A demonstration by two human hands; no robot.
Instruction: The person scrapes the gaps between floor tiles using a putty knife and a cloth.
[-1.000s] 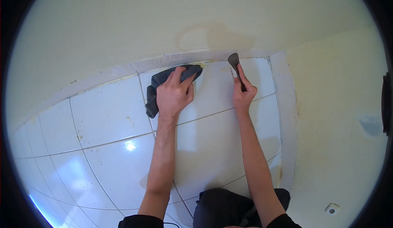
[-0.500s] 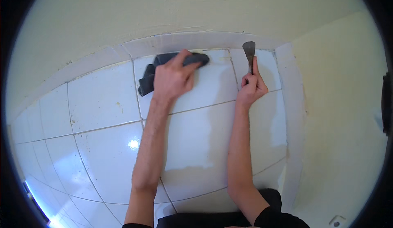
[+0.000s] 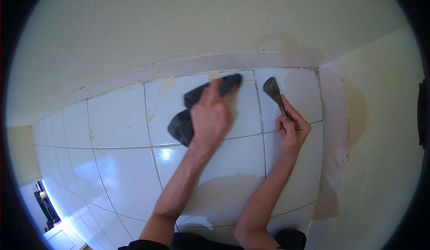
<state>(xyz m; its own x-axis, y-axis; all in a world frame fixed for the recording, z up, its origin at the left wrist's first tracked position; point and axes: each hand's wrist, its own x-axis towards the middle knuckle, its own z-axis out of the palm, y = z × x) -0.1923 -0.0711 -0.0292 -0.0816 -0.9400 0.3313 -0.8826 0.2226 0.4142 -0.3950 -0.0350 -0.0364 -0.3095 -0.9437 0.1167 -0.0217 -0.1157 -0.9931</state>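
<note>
My left hand [image 3: 211, 115] grips a bunched dark grey cloth [image 3: 181, 126] and presses it on the white floor tiles [image 3: 121, 122], close to the skirting by the wall. Part of the cloth sticks out past my fingers and part hangs beside the wrist. Off to the right, my right hand [image 3: 293, 126] is closed round the thin handle of a scraper [image 3: 271, 86]. The scraper's flared metal blade points up and left, held above a tile near the corner. Yellowish stains [image 3: 168, 85] mark the tile left of the cloth.
A pale skirting [image 3: 192, 64] runs along the far wall and meets another skirting [image 3: 332, 97] at the right corner. Dirt specks [image 3: 132, 131] dot tiles on the left. Dark objects [image 3: 47, 205] stand by a bright opening at the lower left.
My view has shifted. My left hand has moved right along the tile with the cloth. The scraper in my right hand has tilted further left and sits lower in the picture.
</note>
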